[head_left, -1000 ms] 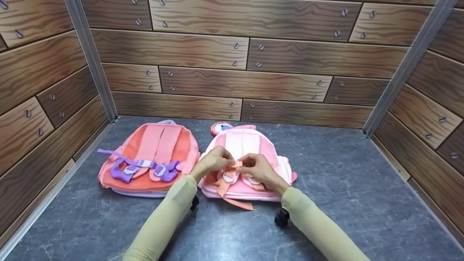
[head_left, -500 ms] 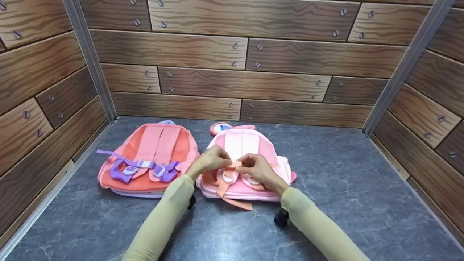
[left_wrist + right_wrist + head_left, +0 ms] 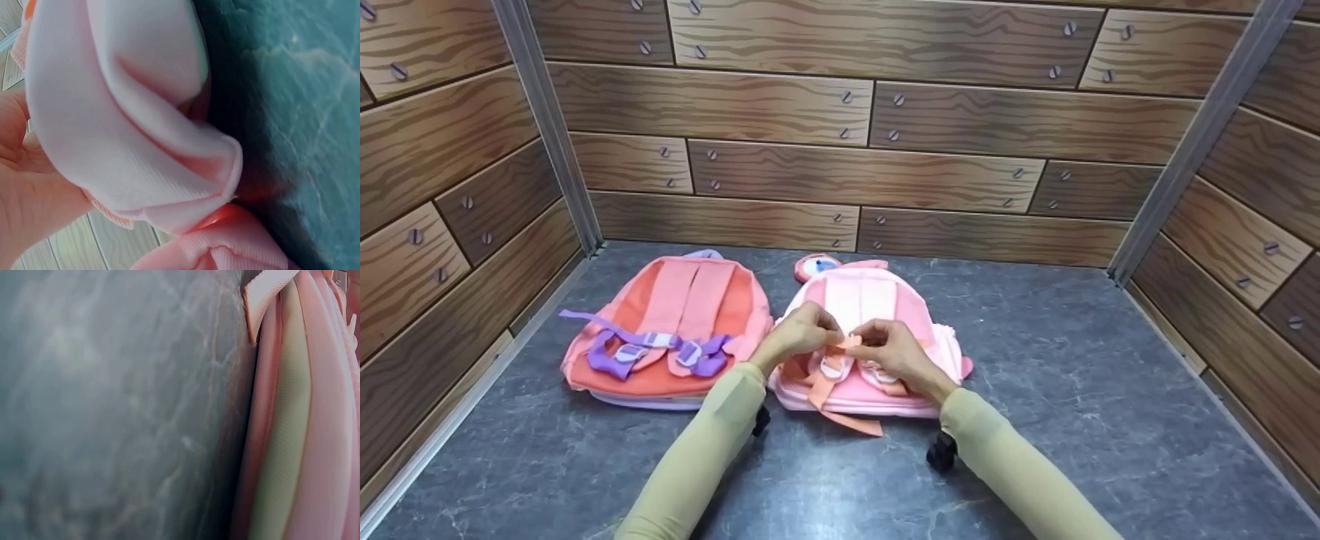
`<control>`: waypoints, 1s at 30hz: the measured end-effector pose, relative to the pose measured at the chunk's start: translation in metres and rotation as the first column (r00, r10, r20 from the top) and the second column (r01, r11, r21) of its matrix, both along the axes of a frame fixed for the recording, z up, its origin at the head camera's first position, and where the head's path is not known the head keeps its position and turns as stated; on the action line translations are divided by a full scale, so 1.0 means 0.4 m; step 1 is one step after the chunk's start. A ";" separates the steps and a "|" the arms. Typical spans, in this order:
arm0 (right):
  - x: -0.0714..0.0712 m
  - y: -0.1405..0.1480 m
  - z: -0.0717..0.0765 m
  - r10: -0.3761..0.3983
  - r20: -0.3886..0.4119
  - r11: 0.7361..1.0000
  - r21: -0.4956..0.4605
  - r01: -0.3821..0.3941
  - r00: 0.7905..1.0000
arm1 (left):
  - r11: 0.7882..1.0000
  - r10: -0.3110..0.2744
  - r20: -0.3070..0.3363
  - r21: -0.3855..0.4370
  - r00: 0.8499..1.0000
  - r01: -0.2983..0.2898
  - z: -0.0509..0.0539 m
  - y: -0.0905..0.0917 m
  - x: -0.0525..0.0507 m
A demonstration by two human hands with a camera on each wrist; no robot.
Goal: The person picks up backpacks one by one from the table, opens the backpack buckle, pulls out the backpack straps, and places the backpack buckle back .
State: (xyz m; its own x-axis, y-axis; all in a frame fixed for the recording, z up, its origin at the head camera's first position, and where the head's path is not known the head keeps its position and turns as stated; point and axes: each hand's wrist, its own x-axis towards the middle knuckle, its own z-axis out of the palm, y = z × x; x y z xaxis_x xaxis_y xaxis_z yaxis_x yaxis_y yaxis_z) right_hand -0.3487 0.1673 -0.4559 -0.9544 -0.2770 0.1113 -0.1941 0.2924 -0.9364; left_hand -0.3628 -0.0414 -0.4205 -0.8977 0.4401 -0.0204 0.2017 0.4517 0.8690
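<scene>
A pale pink backpack (image 3: 911, 296) lies straps up on the dark marbled table. Above its lower half, my left hand (image 3: 804, 330) and my right hand (image 3: 896, 351) meet, both pinching an orange strap (image 3: 821, 391) near its small buckle, which the fingers partly hide. The strap's loose end hangs over the bag's front edge. In the left wrist view, my left hand (image 3: 34, 197) shows beside the pink fabric (image 3: 79, 112), its fingertips hidden. The right wrist view shows the bag's layered side (image 3: 326, 410) and a strap end (image 3: 264, 298).
To the left, touching or nearly touching the pink bag, lies a coral backpack (image 3: 671, 292) with purple straps (image 3: 615, 364). A round eye-like piece (image 3: 816, 266) sticks out behind the pink bag. Wood-patterned walls (image 3: 780, 172) enclose the grey table (image 3: 1057, 375) at the back and sides.
My left hand has shifted very slightly, first left and then back right, at the orange strap. My right hand stays nearly still, and both bags keep their places.
</scene>
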 end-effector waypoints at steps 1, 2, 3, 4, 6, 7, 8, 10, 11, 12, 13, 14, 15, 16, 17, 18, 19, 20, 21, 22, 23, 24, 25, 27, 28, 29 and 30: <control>0.000 0.000 0.000 0.001 -0.006 1.000 0.006 -0.001 1.000 | 1.000 -0.010 0.014 0.011 1.000 0.010 -0.001 0.001 0.000; 0.001 0.001 0.000 0.002 -0.010 1.000 0.010 -0.002 1.000 | 1.000 -0.021 0.024 0.021 1.000 0.020 -0.002 0.002 0.000; 0.001 0.001 0.000 0.004 -0.016 1.000 0.016 -0.004 1.000 | 0.999 -0.029 0.031 0.030 0.999 0.028 -0.003 0.003 0.000; 0.002 0.000 0.000 0.006 -0.021 1.000 0.024 -0.005 1.000 | 0.999 -0.035 0.038 0.037 0.999 0.034 -0.004 0.004 0.000; 0.004 -0.001 0.002 0.005 -0.029 1.000 0.031 -0.004 1.000 | 0.999 -0.037 0.037 0.041 0.999 0.035 -0.006 0.005 -0.001; 0.005 -0.001 0.003 0.005 -0.033 0.999 0.034 -0.004 0.999 | 0.999 -0.037 0.038 0.041 0.999 0.035 -0.006 0.005 -0.002; 0.006 -0.002 0.003 0.005 -0.036 0.999 0.035 -0.003 0.999 | 0.999 -0.038 0.036 0.040 0.999 0.036 -0.006 0.004 -0.002; 0.006 -0.002 0.005 0.006 -0.041 0.999 0.035 -0.004 0.999 | 0.999 -0.040 0.041 0.034 0.998 0.038 -0.005 0.001 -0.002; 0.006 -0.002 0.005 0.007 -0.043 0.999 0.033 -0.005 0.999 | 0.999 -0.041 0.038 0.027 0.998 0.040 -0.005 0.000 -0.002; 0.006 -0.002 0.005 0.007 -0.045 0.999 0.035 -0.005 0.999 | 0.999 -0.042 0.027 0.018 0.999 0.041 -0.004 -0.002 -0.002; 0.006 -0.001 0.005 0.006 -0.046 0.999 0.037 -0.004 0.999 | 0.999 -0.037 0.013 0.005 0.999 0.037 -0.003 -0.003 -0.003; 0.005 -0.001 0.006 0.004 -0.045 0.999 0.039 -0.003 0.999 | 0.999 -0.034 -0.006 -0.010 0.999 0.034 -0.003 -0.003 -0.004; 0.005 -0.001 0.006 0.004 -0.042 0.999 0.041 -0.002 0.999 | 0.999 -0.030 -0.027 -0.026 0.999 0.029 -0.002 -0.004 -0.005; 0.005 -0.001 0.005 0.000 -0.039 0.999 0.045 0.001 0.999 | 0.999 -0.024 -0.046 -0.042 0.999 0.022 -0.002 -0.005 -0.005; 0.005 -0.001 0.005 -0.005 -0.035 0.999 0.049 0.006 0.999 | 0.998 -0.018 -0.066 -0.056 0.998 0.014 -0.002 -0.006 -0.005; 0.005 -0.001 0.005 -0.011 -0.030 0.998 0.055 0.012 0.999 | 0.998 -0.011 -0.079 -0.066 0.997 0.006 -0.002 -0.006 -0.005; 0.004 -0.001 0.004 -0.015 -0.026 0.998 0.059 0.016 1.000 | 0.998 -0.006 -0.086 -0.068 0.996 0.000 -0.002 -0.006 -0.005; 0.004 -0.001 0.005 -0.020 -0.020 0.998 0.063 0.021 1.000 | 0.998 -0.004 -0.088 -0.066 0.996 -0.002 -0.002 -0.006 -0.005; 0.005 0.000 0.005 -0.026 -0.014 0.997 0.066 0.027 1.000 | 0.998 0.000 -0.088 -0.062 0.996 -0.005 -0.002 -0.005 -0.004; 0.004 0.000 0.005 -0.035 -0.011 0.997 0.071 0.036 0.999 | 0.998 0.003 -0.086 -0.055 0.996 -0.007 -0.002 -0.004 -0.005; 0.003 0.001 0.005 -0.043 -0.006 0.996 0.073 0.044 0.999 | 0.999 0.003 -0.086 -0.047 0.996 -0.007 -0.003 -0.003 -0.005; 0.003 0.002 0.005 -0.047 -0.002 0.996 0.074 0.047 0.999 | 0.999 0.004 -0.084 -0.040 0.996 -0.007 -0.004 -0.002 -0.006; 0.003 0.002 0.005 -0.048 0.004 0.996 0.073 0.048 0.999 | 0.999 0.004 -0.083 -0.034 0.997 -0.007 -0.004 -0.001 -0.006; 0.003 0.002 0.004 -0.052 0.014 0.996 0.070 0.051 0.999 | 1.000 0.003 -0.080 -0.028 0.997 -0.005 -0.006 0.002 -0.006; 0.002 0.002 0.003 -0.051 0.015 0.997 0.066 0.050 0.999 | 1.000 0.000 -0.079 -0.024 0.997 -0.002 -0.006 0.003 -0.006; 0.002 0.002 0.003 -0.043 0.017 0.998 0.054 0.042 0.999 | 1.000 -0.004 -0.084 -0.022 0.996 0.002 -0.006 0.004 -0.006; 0.002 0.001 0.003 -0.034 0.017 0.999 0.041 0.033 0.999 | 1.000 -0.007 -0.088 -0.019 0.996 0.005 -0.006 0.006 -0.006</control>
State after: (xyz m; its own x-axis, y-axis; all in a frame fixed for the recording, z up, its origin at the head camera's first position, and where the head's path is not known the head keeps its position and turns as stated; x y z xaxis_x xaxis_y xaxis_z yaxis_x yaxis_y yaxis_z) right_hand -0.3479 0.1676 -0.4546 -0.9650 -0.2486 0.0832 -0.1666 0.3364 -0.9269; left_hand -0.3652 -0.0391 -0.4228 -0.8937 0.4459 0.0499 0.2797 0.4667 0.8390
